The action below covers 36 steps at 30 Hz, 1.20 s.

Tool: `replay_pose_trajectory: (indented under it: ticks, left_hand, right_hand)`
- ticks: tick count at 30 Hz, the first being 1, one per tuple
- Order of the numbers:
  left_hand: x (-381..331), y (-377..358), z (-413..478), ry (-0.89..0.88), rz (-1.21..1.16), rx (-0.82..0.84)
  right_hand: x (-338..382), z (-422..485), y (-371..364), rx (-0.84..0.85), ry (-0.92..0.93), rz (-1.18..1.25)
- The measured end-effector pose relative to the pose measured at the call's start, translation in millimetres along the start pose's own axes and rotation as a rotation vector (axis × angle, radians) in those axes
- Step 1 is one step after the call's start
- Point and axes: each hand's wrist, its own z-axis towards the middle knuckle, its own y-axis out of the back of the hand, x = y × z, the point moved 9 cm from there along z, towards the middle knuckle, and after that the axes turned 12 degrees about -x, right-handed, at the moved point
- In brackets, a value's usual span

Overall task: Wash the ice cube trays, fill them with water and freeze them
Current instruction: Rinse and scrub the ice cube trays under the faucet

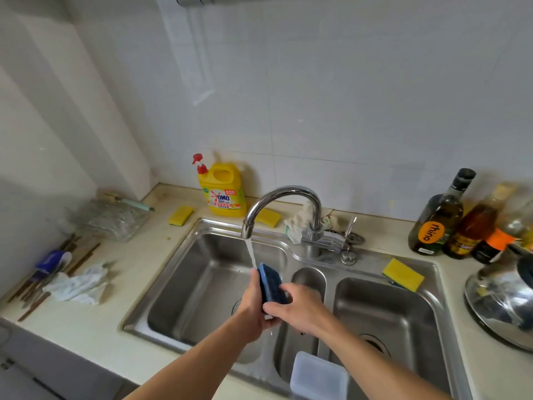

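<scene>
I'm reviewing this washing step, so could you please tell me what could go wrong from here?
The tap stream strikes the blue ice cube tray held on edge, so water may spray onto the counter. The wet tray, held by the left hand and right hand, could slip into the basin. The right forearm passes close to the translucent container at the sink's front rim and might knock it.

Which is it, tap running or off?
Running: water streams from the faucet spout onto the blue tray.
</scene>
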Motion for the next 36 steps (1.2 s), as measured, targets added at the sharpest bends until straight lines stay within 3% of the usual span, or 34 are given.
replay_pose_trajectory:
  ticks: [10, 24, 32, 36]
  left_hand:
    - [-59.8, 7.0, 91.8, -0.067, 0.272, 0.089]
    - [-112.2, -5.3, 130.6, -0.206, 0.522, 0.177]
    - [-115.2, -6.4, 126.3, -0.192, 0.546, 0.218]
    - [-131.0, 5.4, 128.4, -0.324, 0.648, 0.171]
  right_hand:
    - [14.6, 68.9, -48.4, -0.066, -0.231, 0.242]
    - [26.0, 103.7, -62.0, -0.296, -0.358, 0.347]
    - [19.2, 112.0, -70.4, -0.250, -0.393, 0.329]
    - [17.9, 112.2, -70.2, -0.204, -0.379, 0.283]
